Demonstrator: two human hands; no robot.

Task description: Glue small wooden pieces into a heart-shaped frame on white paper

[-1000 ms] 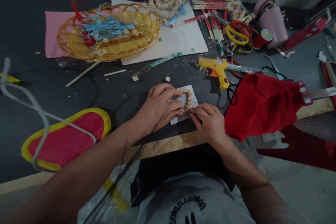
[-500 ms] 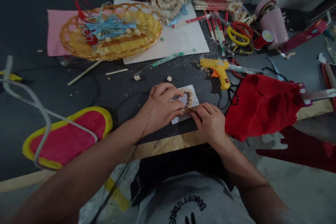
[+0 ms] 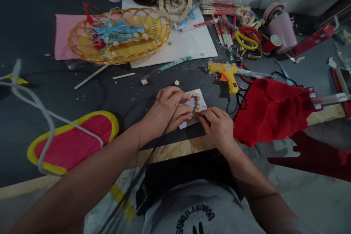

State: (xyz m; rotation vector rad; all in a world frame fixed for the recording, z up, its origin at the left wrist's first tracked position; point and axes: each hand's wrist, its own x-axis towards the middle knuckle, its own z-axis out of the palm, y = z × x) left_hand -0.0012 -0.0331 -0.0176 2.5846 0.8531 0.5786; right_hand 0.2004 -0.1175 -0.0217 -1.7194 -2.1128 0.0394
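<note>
A ring of small pale wooden-looking pieces lies on a small white sheet of paper near the table's front edge. My left hand curves over the ring's left side, its fingertips gripping it against the paper and hiding that part. At the ring's lower right, my right hand is closed in a pinch. A slim, brownish tip shows between its thumb and forefinger, touching or very near the ring; too little of it is visible to name.
Beyond my hands lie a yellow glue gun and a wicker basket with blue and red tassels. Scissors, chopstick packets and a pink bottle stand farther back. Red cloth is at right, a pink-and-yellow oval piece at left.
Both hands keep nearly the same places at the ring. The camera view has shifted slightly, and a dark blurred cord crossing the left forearm has swung.
</note>
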